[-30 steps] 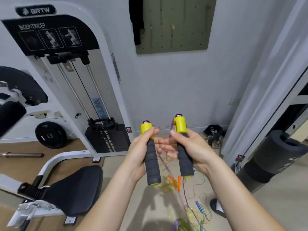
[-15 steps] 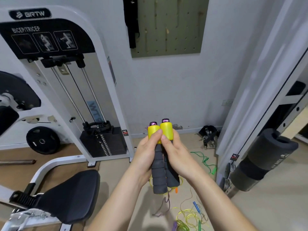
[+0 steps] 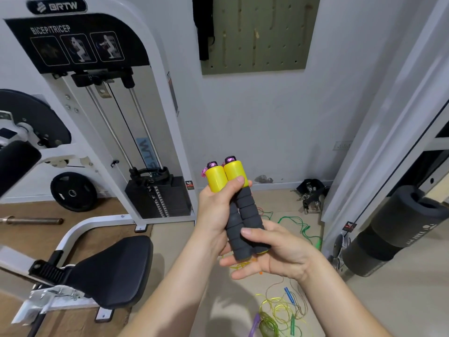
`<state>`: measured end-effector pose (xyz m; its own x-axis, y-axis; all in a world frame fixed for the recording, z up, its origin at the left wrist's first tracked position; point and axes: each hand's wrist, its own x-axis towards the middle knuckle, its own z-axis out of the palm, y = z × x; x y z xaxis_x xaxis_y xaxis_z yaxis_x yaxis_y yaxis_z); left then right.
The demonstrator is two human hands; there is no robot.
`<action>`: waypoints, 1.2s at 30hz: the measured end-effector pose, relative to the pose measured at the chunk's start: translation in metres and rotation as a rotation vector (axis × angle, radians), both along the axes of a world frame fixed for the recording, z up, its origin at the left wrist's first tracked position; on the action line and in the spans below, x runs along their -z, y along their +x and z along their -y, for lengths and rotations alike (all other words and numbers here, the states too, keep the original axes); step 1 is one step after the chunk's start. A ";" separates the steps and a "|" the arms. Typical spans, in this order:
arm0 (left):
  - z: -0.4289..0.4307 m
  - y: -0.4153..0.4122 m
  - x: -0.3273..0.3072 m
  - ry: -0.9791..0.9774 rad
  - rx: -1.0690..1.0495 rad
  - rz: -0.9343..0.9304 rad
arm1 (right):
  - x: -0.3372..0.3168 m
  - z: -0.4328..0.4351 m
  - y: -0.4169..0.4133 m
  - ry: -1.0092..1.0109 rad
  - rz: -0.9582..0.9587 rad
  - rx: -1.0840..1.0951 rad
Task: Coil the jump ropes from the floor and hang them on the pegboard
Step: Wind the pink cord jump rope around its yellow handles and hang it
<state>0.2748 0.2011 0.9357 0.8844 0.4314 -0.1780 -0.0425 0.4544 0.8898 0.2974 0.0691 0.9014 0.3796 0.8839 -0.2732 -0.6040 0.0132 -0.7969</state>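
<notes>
Head view: paired handles (image 3: pixel 246 215) are held upright, wrapped below the yellow caps (image 3: pixel 215 179) by the left grip (image 3: pixel 217 211), pinched at the foot by the right grip (image 3: pixel 275 252); coiling the cord (image 3: pixel 203 171) is judged next, before the pegboard (image 3: pixel 255 35) above is reached

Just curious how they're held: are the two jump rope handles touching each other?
Touching. The head view shows the two handles pressed side by side, yellow tops meeting with no gap, held by the left hand.

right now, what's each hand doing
Left hand: closed, gripping both jump rope handles near the top.
Right hand: holding their foam lower ends, thumb on top, fingers beneath.
</notes>
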 end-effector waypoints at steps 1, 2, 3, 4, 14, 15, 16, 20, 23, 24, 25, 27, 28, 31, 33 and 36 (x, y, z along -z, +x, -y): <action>-0.001 0.000 0.001 0.032 0.006 0.013 | 0.002 -0.001 0.000 0.001 0.008 0.017; -0.001 -0.001 0.001 0.061 0.008 0.029 | 0.002 -0.003 0.001 -0.005 0.011 0.032; -0.003 -0.001 0.002 0.089 0.015 0.042 | 0.000 -0.003 0.002 -0.018 0.016 0.045; -0.004 -0.002 0.002 0.111 0.024 0.050 | -0.002 -0.004 0.003 -0.032 0.023 0.051; -0.004 -0.010 0.006 0.171 0.096 0.092 | 0.019 -0.010 -0.001 0.264 -0.181 -0.059; -0.003 -0.011 0.007 0.183 0.104 0.100 | 0.021 -0.012 -0.004 0.271 -0.171 -0.047; -0.003 -0.012 0.008 0.184 0.112 0.106 | 0.020 -0.014 -0.006 0.263 -0.158 -0.039; -0.007 -0.014 0.012 0.130 0.150 0.057 | 0.019 -0.018 -0.014 0.127 -0.065 0.040; -0.020 -0.016 0.009 0.280 0.270 -0.056 | 0.025 -0.019 -0.019 0.145 -0.096 0.104; -0.029 -0.017 0.006 0.425 0.353 -0.110 | 0.027 -0.019 -0.021 0.177 -0.131 0.120; -0.039 -0.018 0.000 0.591 0.458 -0.180 | 0.028 -0.017 -0.023 0.206 -0.169 0.133; -0.056 -0.021 -0.015 0.824 0.579 -0.300 | 0.025 -0.014 -0.024 0.289 -0.250 0.137; -0.061 -0.020 -0.019 0.853 0.536 -0.326 | 0.023 -0.013 -0.025 0.345 -0.293 0.120; -0.063 -0.009 -0.009 0.730 0.130 -0.172 | 0.017 -0.011 -0.025 0.514 -0.398 0.033; -0.050 0.005 0.002 0.605 0.172 -0.063 | 0.013 -0.015 -0.026 0.555 -0.461 0.005; -0.026 0.014 0.007 0.254 0.370 -0.052 | 0.012 -0.018 -0.030 0.579 -0.484 -0.008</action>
<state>0.2890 0.2274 0.9289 0.9800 0.1236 -0.1558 0.1296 0.1975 0.9717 0.2672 0.0874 0.8890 0.3285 0.9391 0.1012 -0.8868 0.3435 -0.3091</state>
